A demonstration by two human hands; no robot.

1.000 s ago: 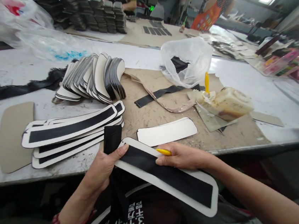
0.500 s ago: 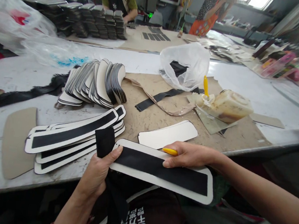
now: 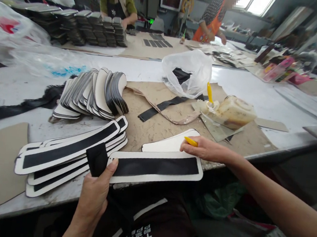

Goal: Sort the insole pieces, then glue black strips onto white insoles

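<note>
My left hand (image 3: 96, 189) pinches the left end of a white panel with a black strip along its middle (image 3: 157, 167), thumb on top. A loose black strap (image 3: 97, 158) sticks up from the same hand. My right hand (image 3: 200, 148) is closed around a yellow-handled tool (image 3: 191, 141), its working end hidden; the hand sits just above the panel's right end. Behind that panel lie plain white panels (image 3: 170, 139). To the left, several finished-looking white panels with black strips (image 3: 72, 145) are stacked in a fan.
A leaning row of curved white pieces (image 3: 93, 93) stands behind the stack. Further right are a plastic bag (image 3: 191, 73), a glue-stained container (image 3: 237, 111) and a yellow-handled stick (image 3: 209, 92). A beige panel (image 3: 6, 163) lies at left. Two people work across the table.
My right hand has come off the panel's face and moved up to its far edge, still holding the yellow tool. The panel has swung level, its right end raised. The view has shifted slightly.
</note>
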